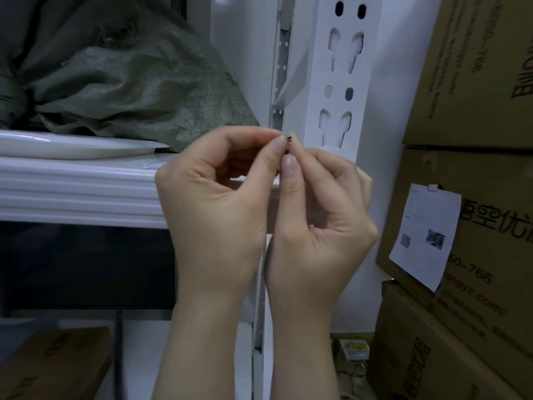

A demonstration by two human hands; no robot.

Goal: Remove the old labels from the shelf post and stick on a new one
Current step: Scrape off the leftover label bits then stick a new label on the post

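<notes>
Both my hands are raised in front of the white slotted shelf post (340, 90). My left hand (219, 192) and my right hand (323, 209) meet at their fingertips and pinch a tiny label piece (288, 140) with black print between thumbs and forefingers. Most of that piece is hidden by the fingers. The stretch of post above my hands is bare white with keyhole slots. The post lower down is covered by my hands and wrists.
A grey-green woven sack (129, 79) lies on the white shelf (78, 189) to the left. Stacked cardboard boxes (473, 168) stand at the right, one bearing a white paper slip (424, 235). Another carton (54, 365) sits at the lower left.
</notes>
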